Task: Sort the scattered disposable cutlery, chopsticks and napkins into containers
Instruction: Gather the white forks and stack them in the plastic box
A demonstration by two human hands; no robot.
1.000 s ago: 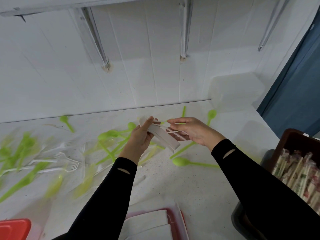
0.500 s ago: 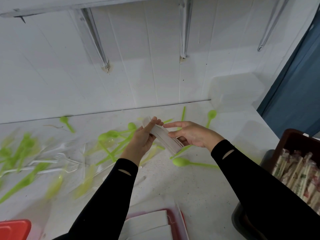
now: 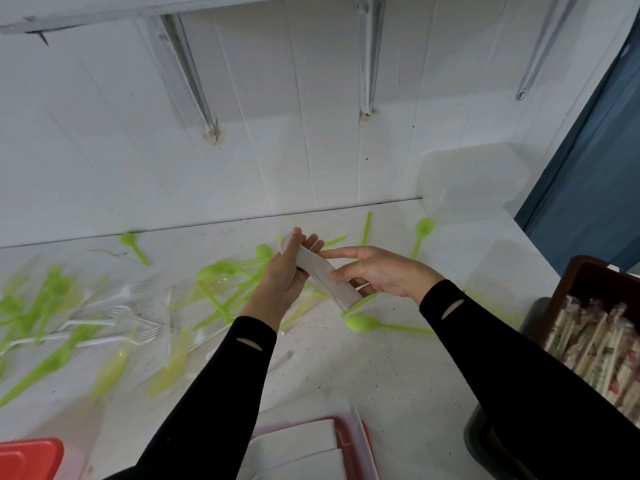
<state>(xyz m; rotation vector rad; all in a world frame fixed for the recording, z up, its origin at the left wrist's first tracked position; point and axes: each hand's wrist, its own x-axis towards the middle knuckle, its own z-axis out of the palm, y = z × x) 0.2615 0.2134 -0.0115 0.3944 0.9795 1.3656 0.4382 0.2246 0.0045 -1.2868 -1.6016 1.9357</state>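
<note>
Above the middle of the white table, both hands hold a stack of white napkins (image 3: 320, 271) on edge. My left hand (image 3: 284, 278) grips its far end, thumb on top. My right hand (image 3: 377, 271) holds the near end, its index finger stretched along the stack. Green plastic spoons (image 3: 363, 323) and clear forks (image 3: 128, 313) lie scattered over the table, mostly to the left. A red-rimmed clear container (image 3: 360, 441) at the bottom centre holds white napkins (image 3: 298, 448). A dark brown bin (image 3: 585, 275) at the right holds wrapped chopsticks (image 3: 595, 344).
A red lid (image 3: 27, 459) sits at the bottom left corner. Two clear plastic containers (image 3: 474, 181) stand at the far right against the white wall. Shelf brackets (image 3: 194, 81) hang above. The table's right edge meets a blue door (image 3: 595, 168).
The napkin stack has been squared up between the hands. My right index finger has straightened along the stack, and my left thumb has moved up onto its far end.
</note>
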